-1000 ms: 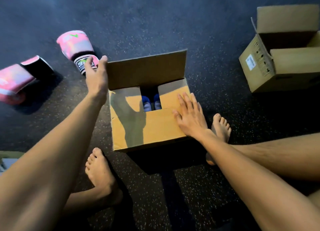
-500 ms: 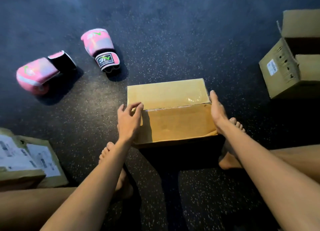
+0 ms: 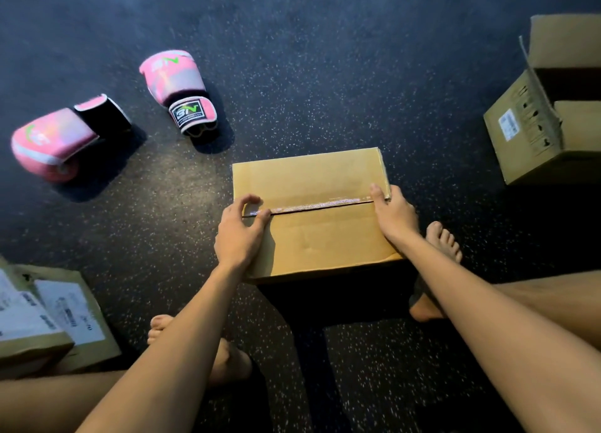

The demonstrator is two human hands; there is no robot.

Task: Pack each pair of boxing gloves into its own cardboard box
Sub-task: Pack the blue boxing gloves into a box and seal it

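The closed cardboard box sits on the floor in front of me, its two top flaps meeting at a seam with tape residue. My left hand is at the seam's left end, with the curled index finger and thumb pinching at the flap edge. My right hand grips the box's right edge, thumb on top near the seam. Two pink boxing gloves lie on the floor to the far left: one stands nearer the box, the other lies on its side. The box's contents are hidden.
An open cardboard box with a white label stands at the right. Another labelled box lies at the lower left. My bare feet and legs flank the middle box on dark speckled floor.
The far flap came down and the box is now closed. My left hand moved from the raised flap to the seam's left end. My right hand shifted to the box's right edge.
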